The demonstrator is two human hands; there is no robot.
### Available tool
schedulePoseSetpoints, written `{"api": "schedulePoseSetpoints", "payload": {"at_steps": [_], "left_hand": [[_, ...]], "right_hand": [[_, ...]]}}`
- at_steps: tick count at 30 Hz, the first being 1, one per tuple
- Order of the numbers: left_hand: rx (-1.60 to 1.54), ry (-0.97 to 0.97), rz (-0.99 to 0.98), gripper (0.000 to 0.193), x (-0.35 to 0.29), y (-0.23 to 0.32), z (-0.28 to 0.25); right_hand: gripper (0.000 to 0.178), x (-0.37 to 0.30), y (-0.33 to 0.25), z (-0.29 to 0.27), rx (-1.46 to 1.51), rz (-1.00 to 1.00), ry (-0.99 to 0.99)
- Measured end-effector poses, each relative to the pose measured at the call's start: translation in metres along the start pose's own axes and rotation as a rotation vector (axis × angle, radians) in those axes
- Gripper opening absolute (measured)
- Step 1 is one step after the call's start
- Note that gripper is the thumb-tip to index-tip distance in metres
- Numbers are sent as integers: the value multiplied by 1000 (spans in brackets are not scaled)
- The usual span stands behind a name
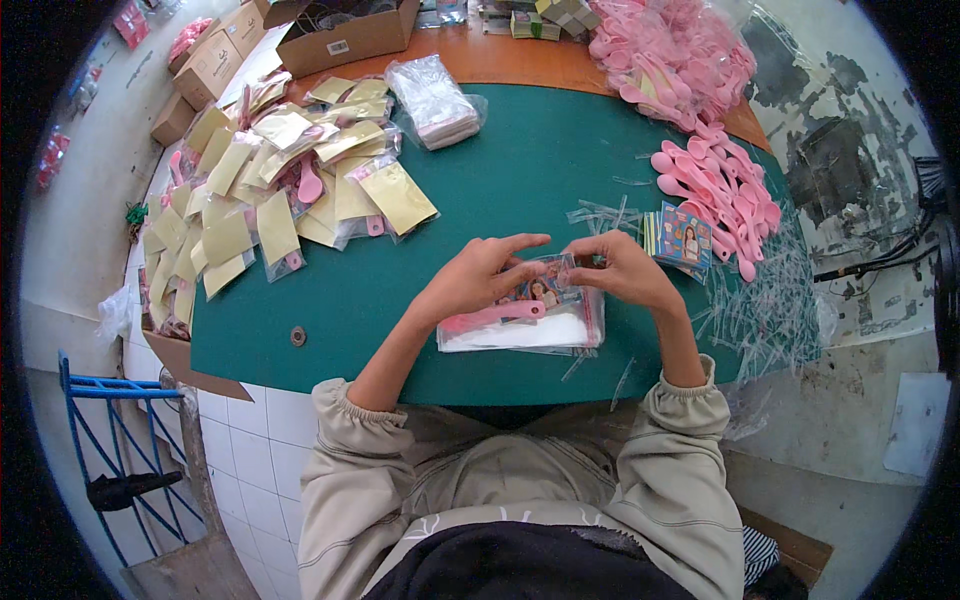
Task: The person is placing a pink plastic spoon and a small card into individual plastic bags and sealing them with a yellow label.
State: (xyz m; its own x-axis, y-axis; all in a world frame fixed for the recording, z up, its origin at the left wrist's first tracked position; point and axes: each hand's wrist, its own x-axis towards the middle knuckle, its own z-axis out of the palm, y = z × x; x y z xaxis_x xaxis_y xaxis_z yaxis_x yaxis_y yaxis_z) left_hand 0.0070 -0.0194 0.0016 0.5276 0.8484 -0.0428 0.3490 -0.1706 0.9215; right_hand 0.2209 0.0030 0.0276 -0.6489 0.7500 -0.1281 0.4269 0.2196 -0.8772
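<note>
On the green tabletop in front of me lies a clear plastic bag (595,325) with a pink spoon (495,316) and a printed card (545,288) in it, over a white stack. My left hand (478,277) is at the bag's upper part, its thumb pressed to the plastic and its index finger stretched out above. My right hand (628,268) pinches the bag's upper right edge between thumb and fingers. A stack of printed cards (684,238) stands just right of my right hand. Beyond it is a heap of loose pink spoons (715,185).
Packed bags with yellowish backs (225,235) are heaped on the left. A bundle of clear bags (432,100) lies at the back. Clear plastic strips (750,325) litter the right side. A cardboard box (350,40) and bagged pink spoons (675,50) stand at the far edge.
</note>
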Motion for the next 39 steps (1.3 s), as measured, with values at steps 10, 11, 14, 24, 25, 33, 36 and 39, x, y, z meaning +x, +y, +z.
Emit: {"api": "schedulePoseSetpoints", "payload": {"at_steps": [10,11,14,24,25,33,36,39], "left_hand": [[194,-115,2,32,-10,6,-30],[187,-94,21,29,-11,7,-31],[189,-150,-38,33,-10,6,-31],[-191,-44,37,43,-13,6,-40],[-190,-44,38,43,-11,3,-35],[-576,188,-203,40,0,-3,5],[-663,186,-205,41,3,-11,3],[-731,109,-251,41,7,-17,1]], "right_hand": [[12,-1,15,-6,56,37,164],[10,-1,12,-4,129,-5,112],[13,-2,7,-6,215,33,50],[12,-2,15,-9,254,16,243],[12,-2,16,-8,252,15,243],[32,10,6,15,-156,-527,150],[37,6,2,11,183,-294,222],[41,16,20,16,291,-26,384]]}}
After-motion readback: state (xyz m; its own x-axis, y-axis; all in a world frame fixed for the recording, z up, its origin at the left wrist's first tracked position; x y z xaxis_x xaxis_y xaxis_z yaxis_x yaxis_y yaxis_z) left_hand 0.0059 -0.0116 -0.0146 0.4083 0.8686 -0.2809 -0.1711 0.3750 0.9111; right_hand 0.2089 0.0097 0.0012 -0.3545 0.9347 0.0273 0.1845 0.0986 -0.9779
